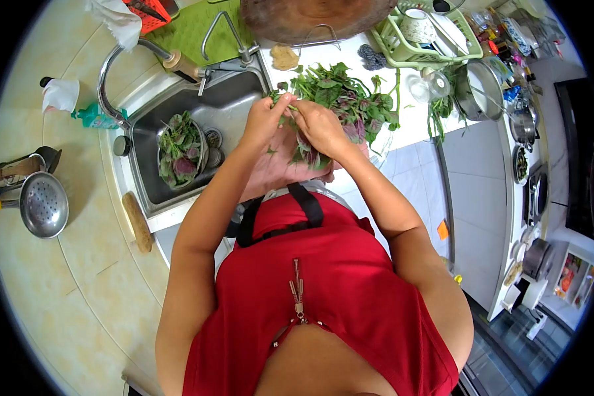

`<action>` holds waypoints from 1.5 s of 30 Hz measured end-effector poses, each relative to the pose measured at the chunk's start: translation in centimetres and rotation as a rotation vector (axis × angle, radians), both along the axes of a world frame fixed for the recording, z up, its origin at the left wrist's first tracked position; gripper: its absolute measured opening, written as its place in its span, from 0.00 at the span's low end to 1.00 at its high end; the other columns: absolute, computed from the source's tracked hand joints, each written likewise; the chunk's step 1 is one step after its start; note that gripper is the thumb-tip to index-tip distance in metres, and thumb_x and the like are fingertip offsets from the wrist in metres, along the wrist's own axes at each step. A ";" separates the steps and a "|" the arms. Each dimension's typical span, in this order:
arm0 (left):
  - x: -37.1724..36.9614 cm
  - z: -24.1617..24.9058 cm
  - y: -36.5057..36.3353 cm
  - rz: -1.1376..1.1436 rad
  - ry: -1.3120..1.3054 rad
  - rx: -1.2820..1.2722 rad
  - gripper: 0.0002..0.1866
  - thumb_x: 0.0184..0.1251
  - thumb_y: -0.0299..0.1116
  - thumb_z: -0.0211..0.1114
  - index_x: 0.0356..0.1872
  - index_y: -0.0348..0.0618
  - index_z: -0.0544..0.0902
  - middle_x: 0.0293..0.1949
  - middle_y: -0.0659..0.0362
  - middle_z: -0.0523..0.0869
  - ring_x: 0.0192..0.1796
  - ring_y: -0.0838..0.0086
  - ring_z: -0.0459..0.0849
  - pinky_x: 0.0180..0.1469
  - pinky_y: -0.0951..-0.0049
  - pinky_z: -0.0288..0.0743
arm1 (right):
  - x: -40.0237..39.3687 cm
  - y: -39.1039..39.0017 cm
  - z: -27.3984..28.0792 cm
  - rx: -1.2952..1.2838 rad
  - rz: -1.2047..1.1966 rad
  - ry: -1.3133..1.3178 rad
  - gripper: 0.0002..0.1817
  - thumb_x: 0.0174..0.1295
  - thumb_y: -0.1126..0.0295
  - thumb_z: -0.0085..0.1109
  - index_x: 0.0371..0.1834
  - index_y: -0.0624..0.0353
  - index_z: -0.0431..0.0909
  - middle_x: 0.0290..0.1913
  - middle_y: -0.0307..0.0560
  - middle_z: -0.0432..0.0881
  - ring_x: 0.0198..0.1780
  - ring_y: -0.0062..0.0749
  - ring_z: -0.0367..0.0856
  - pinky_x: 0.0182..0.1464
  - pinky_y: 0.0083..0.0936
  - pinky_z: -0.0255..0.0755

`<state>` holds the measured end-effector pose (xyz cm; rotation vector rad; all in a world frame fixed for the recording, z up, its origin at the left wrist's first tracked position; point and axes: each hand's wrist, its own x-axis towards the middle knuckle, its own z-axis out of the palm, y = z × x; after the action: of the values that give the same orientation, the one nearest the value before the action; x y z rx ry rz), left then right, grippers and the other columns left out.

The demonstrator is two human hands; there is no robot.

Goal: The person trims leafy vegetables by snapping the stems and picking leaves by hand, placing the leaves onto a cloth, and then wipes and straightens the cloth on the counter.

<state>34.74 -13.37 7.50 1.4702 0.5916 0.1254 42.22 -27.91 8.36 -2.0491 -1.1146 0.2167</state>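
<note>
My left hand [268,122] is at the right edge of the sink, its fingers pinched round a green stem. Beside it, my right hand [319,129] grips the same leafy greens, fingertips almost touching the left ones. A pile of green and purple leafy greens [340,92] lies on the white counter just beyond my right hand. Some leaves hang below that hand, over a pink cloth [280,155] at the counter's front edge. More picked leaves fill a bowl [180,150] standing in the steel sink [228,99].
A curved faucet [103,82] arches at the sink's left. Behind are a green board [188,33], a round wooden board [310,20] and a green dish rack [393,43]. Pots [475,89] stand to the right. A strainer [44,204] hangs at far left.
</note>
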 end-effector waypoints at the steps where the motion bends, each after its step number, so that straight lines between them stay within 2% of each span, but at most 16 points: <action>1: 0.1 -0.6 0.2 0.028 -0.007 0.051 0.15 0.71 0.44 0.63 0.41 0.43 0.87 0.31 0.66 0.84 0.31 0.86 0.74 0.32 0.81 0.66 | 0.0 0.0 0.0 0.011 0.008 0.012 0.11 0.67 0.67 0.49 0.46 0.60 0.77 0.41 0.61 0.82 0.42 0.58 0.81 0.44 0.48 0.73; 8: -0.2 -0.9 -0.1 0.041 -0.089 0.275 0.12 0.68 0.40 0.66 0.35 0.40 0.87 0.29 0.65 0.85 0.32 0.83 0.78 0.36 0.79 0.69 | 0.6 0.6 -0.4 -0.097 -0.079 0.101 0.10 0.63 0.66 0.51 0.40 0.59 0.79 0.30 0.61 0.82 0.36 0.59 0.80 0.40 0.48 0.73; 11: 0.2 -2.6 -0.3 0.093 -0.120 0.412 0.15 0.66 0.42 0.67 0.32 0.38 0.86 0.25 0.61 0.86 0.28 0.81 0.78 0.33 0.75 0.71 | 1.4 1.6 -3.9 0.067 -0.179 0.449 0.11 0.62 0.65 0.50 0.34 0.59 0.79 0.25 0.59 0.80 0.33 0.52 0.81 0.36 0.41 0.72; 12: 0.5 -2.3 -0.5 0.121 -0.122 0.455 0.16 0.65 0.42 0.67 0.31 0.36 0.86 0.23 0.59 0.86 0.26 0.80 0.78 0.31 0.73 0.71 | 1.4 1.9 -3.8 0.150 -0.181 0.617 0.12 0.62 0.65 0.49 0.30 0.60 0.80 0.22 0.52 0.79 0.26 0.38 0.77 0.30 0.31 0.68; 15: -0.1 -0.7 -1.3 0.096 -0.051 0.470 0.16 0.67 0.42 0.66 0.31 0.36 0.86 0.23 0.58 0.86 0.25 0.79 0.78 0.30 0.72 0.71 | 2.2 2.1 -4.9 0.360 -0.401 1.065 0.13 0.62 0.65 0.49 0.29 0.60 0.80 0.21 0.42 0.76 0.22 0.26 0.69 0.27 0.24 0.63; 16: -0.5 0.2 -1.6 0.080 -0.075 0.443 0.16 0.67 0.42 0.65 0.31 0.36 0.86 0.23 0.59 0.86 0.25 0.79 0.78 0.29 0.72 0.70 | 3.2 1.3 -4.8 0.351 -0.440 1.075 0.13 0.63 0.66 0.48 0.27 0.60 0.79 0.21 0.37 0.74 0.22 0.22 0.66 0.26 0.21 0.59; 17: -0.8 1.2 -1.9 0.063 -0.098 0.416 0.16 0.68 0.42 0.65 0.31 0.37 0.86 0.23 0.60 0.86 0.25 0.79 0.77 0.28 0.72 0.70 | 4.7 0.4 -6.6 0.374 -0.341 0.941 0.12 0.64 0.66 0.47 0.28 0.59 0.79 0.23 0.36 0.74 0.24 0.20 0.67 0.28 0.20 0.60; 19: -0.9 1.2 -1.5 0.070 -0.108 0.341 0.16 0.69 0.42 0.64 0.33 0.38 0.86 0.25 0.62 0.85 0.26 0.81 0.76 0.29 0.74 0.68 | 5.0 -0.7 -5.6 0.392 -0.398 0.909 0.12 0.65 0.67 0.47 0.29 0.58 0.79 0.25 0.34 0.74 0.27 0.18 0.67 0.31 0.18 0.61; 23: -0.9 0.5 0.8 0.089 -0.015 0.131 0.14 0.71 0.41 0.62 0.37 0.39 0.86 0.28 0.65 0.83 0.30 0.84 0.75 0.32 0.80 0.67 | 6.5 -2.9 -4.0 0.069 0.021 0.928 0.10 0.67 0.65 0.52 0.34 0.59 0.80 0.32 0.34 0.77 0.34 0.16 0.70 0.40 0.17 0.66; 26: -0.6 -0.3 1.5 0.037 -0.013 0.104 0.14 0.71 0.41 0.63 0.37 0.39 0.85 0.28 0.64 0.83 0.31 0.83 0.77 0.32 0.79 0.69 | 3.8 -2.1 -2.5 0.136 0.025 0.828 0.11 0.68 0.62 0.56 0.39 0.59 0.80 0.36 0.33 0.78 0.39 0.14 0.72 0.45 0.16 0.66; 27: -0.6 -0.4 1.4 0.023 -0.001 0.102 0.14 0.71 0.41 0.63 0.37 0.39 0.85 0.28 0.64 0.83 0.31 0.82 0.77 0.32 0.79 0.69 | 3.5 -1.7 -2.2 0.161 0.087 0.811 0.15 0.66 0.60 0.62 0.44 0.62 0.81 0.41 0.38 0.82 0.44 0.19 0.76 0.51 0.20 0.70; 32: -0.4 0.2 0.7 0.003 -0.004 0.060 0.15 0.71 0.42 0.62 0.36 0.40 0.85 0.27 0.64 0.82 0.31 0.82 0.77 0.32 0.79 0.69 | 3.0 -0.5 -3.0 0.102 0.168 0.735 0.13 0.65 0.64 0.62 0.46 0.62 0.82 0.35 0.37 0.83 0.41 0.19 0.76 0.49 0.22 0.71; 35: -0.4 -0.2 1.2 -0.021 0.036 0.130 0.16 0.71 0.44 0.62 0.33 0.41 0.85 0.25 0.65 0.82 0.28 0.82 0.76 0.31 0.79 0.68 | 3.1 -0.5 -3.1 0.151 0.136 0.669 0.12 0.64 0.63 0.60 0.42 0.60 0.82 0.30 0.43 0.83 0.35 0.25 0.79 0.44 0.25 0.73; 41: -0.3 0.0 -0.8 -0.036 -0.025 0.501 0.20 0.73 0.46 0.60 0.29 0.39 0.85 0.21 0.63 0.81 0.24 0.81 0.75 0.29 0.76 0.67 | 1.9 -0.1 -1.7 -0.041 -0.172 0.155 0.12 0.62 0.62 0.54 0.36 0.60 0.79 0.28 0.61 0.80 0.32 0.53 0.82 0.39 0.39 0.74; 42: -0.1 -0.7 -1.3 0.015 -0.082 0.490 0.20 0.73 0.46 0.59 0.29 0.39 0.85 0.21 0.63 0.80 0.24 0.81 0.74 0.28 0.75 0.67 | 2.0 0.0 -2.1 0.006 -0.225 0.259 0.12 0.63 0.63 0.53 0.37 0.61 0.79 0.30 0.63 0.81 0.35 0.55 0.83 0.40 0.42 0.74; 45: -0.1 0.7 -1.4 0.100 -0.092 0.537 0.20 0.73 0.47 0.59 0.29 0.40 0.85 0.20 0.62 0.80 0.23 0.80 0.74 0.28 0.74 0.67 | 4.6 -1.7 -5.8 0.166 -0.517 0.397 0.12 0.63 0.64 0.51 0.33 0.63 0.77 0.27 0.54 0.81 0.32 0.46 0.80 0.38 0.37 0.72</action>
<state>34.65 -14.79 8.19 1.9401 0.5814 0.4555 46.77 -29.61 2.53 -1.9576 -0.3341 0.2446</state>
